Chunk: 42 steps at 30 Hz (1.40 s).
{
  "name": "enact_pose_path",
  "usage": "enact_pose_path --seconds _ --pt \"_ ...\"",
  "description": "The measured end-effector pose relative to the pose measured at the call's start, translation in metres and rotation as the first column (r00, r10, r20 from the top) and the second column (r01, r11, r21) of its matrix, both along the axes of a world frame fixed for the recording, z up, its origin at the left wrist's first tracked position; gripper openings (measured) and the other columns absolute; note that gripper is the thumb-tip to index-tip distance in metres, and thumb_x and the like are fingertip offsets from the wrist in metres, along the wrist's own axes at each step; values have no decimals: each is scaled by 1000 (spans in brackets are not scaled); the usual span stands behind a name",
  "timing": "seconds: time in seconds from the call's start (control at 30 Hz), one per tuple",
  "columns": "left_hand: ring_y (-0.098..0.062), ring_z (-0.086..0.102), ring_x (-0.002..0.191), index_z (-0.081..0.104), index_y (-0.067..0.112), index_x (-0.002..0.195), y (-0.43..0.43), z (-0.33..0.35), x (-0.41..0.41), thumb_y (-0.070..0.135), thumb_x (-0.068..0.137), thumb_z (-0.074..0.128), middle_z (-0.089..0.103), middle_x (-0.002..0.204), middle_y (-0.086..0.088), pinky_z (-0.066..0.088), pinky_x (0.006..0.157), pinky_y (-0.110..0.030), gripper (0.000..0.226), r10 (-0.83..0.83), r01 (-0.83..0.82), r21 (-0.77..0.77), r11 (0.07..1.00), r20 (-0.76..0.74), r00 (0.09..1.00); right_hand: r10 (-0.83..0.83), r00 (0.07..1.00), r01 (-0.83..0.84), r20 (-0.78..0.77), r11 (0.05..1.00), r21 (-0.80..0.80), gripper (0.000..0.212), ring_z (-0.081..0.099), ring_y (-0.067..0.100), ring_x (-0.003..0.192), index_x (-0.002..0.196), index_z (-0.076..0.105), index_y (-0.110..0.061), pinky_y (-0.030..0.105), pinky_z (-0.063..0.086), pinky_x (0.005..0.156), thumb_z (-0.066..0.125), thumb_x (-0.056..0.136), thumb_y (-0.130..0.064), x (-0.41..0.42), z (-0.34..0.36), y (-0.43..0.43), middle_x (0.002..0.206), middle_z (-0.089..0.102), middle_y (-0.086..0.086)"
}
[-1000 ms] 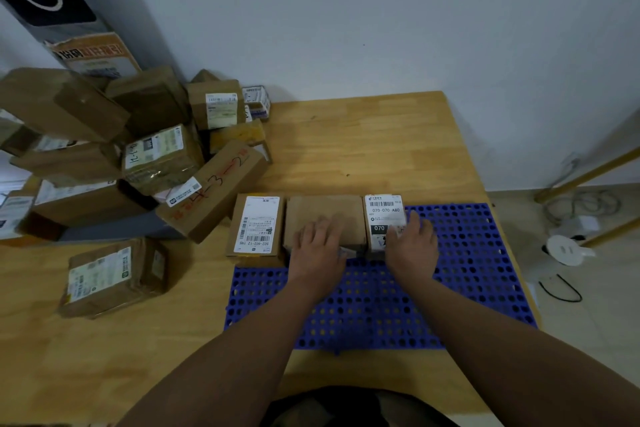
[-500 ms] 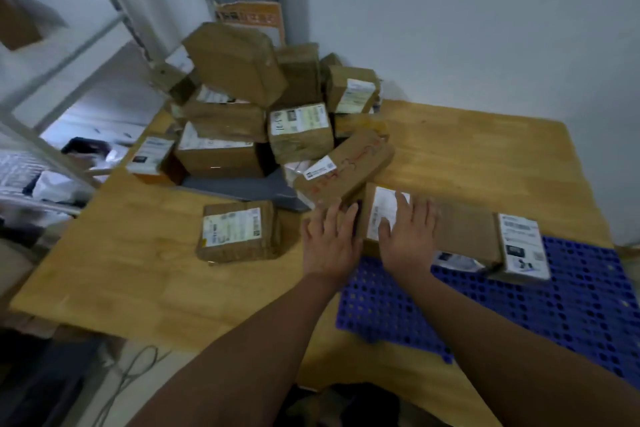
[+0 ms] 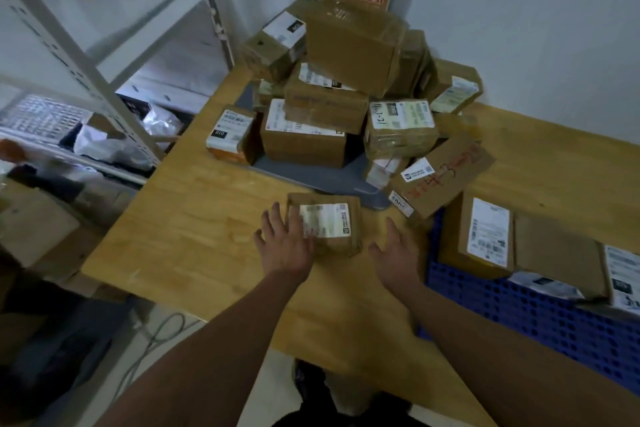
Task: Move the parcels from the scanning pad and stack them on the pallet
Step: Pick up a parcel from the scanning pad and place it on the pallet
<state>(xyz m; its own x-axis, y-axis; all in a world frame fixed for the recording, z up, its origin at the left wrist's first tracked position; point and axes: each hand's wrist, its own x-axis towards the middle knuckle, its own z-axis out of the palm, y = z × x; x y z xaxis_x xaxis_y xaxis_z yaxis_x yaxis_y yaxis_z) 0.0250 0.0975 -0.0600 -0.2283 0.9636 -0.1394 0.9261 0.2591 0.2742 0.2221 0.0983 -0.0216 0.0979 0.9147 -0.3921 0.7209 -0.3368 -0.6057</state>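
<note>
A small parcel (image 3: pixel 325 229), a squat brown cardboard box wrapped in glossy tape with a white barcode label on top, lies on the wooden table (image 3: pixel 207 218) just in front of the grey scanning pad (image 3: pixel 311 172), off its near edge. The left hand (image 3: pixel 284 248) lies with straight, spread fingers across the box's left top edge and covers part of the label. The right hand (image 3: pixel 398 255) is open with relaxed fingers, just right of the box and holding nothing; whether its thumb touches the cardboard cannot be told.

On the smooth, flat pad sits a heap of parcels (image 3: pixel 346 80), taped boxes tilted at odd angles that hide most of the pad. A long flat box (image 3: pixel 445 177) with red handwriting leans from the heap toward the blue pallet (image 3: pixel 519 315), a plastic grid of round holes. On the pallet's far edge a labelled parcel (image 3: pixel 485 236) and a plain brown parcel (image 3: pixel 557 253) lie side by side; a third (image 3: pixel 623 279) is cut off by the frame. Label print is too blurred to read.

A white metal rack (image 3: pixel 86 73) stands left of the table.
</note>
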Motion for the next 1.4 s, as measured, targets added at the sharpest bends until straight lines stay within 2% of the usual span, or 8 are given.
enact_pose_path --seconds 0.13,0.23,0.33,0.6,0.8,0.9,1.13,1.4 --pt "-37 17 143 12 23 152 12 2 3 51 96 42 6 159 -17 30 107 -55 70 40 -35 -41 999 130 991 -222 954 186 -202 966 -180 77 38 31 138 156 2 -15 35 35 104 51 99 -35 -26 -9 15 155 33 13" --pt "-38 37 134 7 21 153 16 -3 2 52 97 43 19 157 -16 40 101 -54 74 80 -53 -99 994 290 954 -250 931 191 -264 954 -229 70 47 27 131 155 17 -19 36 40 104 52 98 -39 -38 -14 21 149 43 6" --pt "-34 50 122 14 21 151 14 -9 -1 49 96 45 34 148 -12 46 93 -51 69 41 -23 -62 998 297 954 -204 943 149 -261 965 -217 45 55 23 120 139 42 -18 37 46 98 51 99 -35 -46 -16 23 136 56 2" --pt "-37 44 128 42 19 138 -4 8 -4 47 91 51 38 148 -16 43 98 -49 56 89 -139 137 981 321 943 -219 945 216 -242 976 -38 31 63 17 106 125 49 -13 15 45 65 53 98 -28 -60 -8 27 121 63 3" --pt "-33 54 111 57 18 119 13 31 -27 50 88 49 51 128 -15 48 88 -46 46 -122 -80 502 861 357 926 -216 933 278 -289 941 192 50 53 18 113 133 40 -17 39 50 93 55 94 -45 -61 20 33 128 48 4" --pt "-34 54 109 56 17 118 30 48 -19 45 90 48 52 126 -16 48 87 -46 41 -156 -65 563 824 335 929 -199 937 275 -288 927 253 61 44 13 115 143 32 -15 32 43 93 52 96 -47 -53 37 38 139 37 4" --pt "-36 52 112 45 24 120 44 70 57 43 93 43 51 126 -21 48 91 -48 33 -296 26 611 791 344 891 -325 882 431 -341 849 307 61 41 23 130 150 27 -23 36 40 102 47 97 -49 12 67 36 146 31 6" --pt "-36 51 111 62 14 117 43 83 221 38 93 46 52 125 -21 46 90 -47 37 -453 149 637 756 345 822 -577 738 673 -349 661 331 62 40 26 133 153 21 -20 26 32 93 41 101 -45 151 89 5 153 25 7"
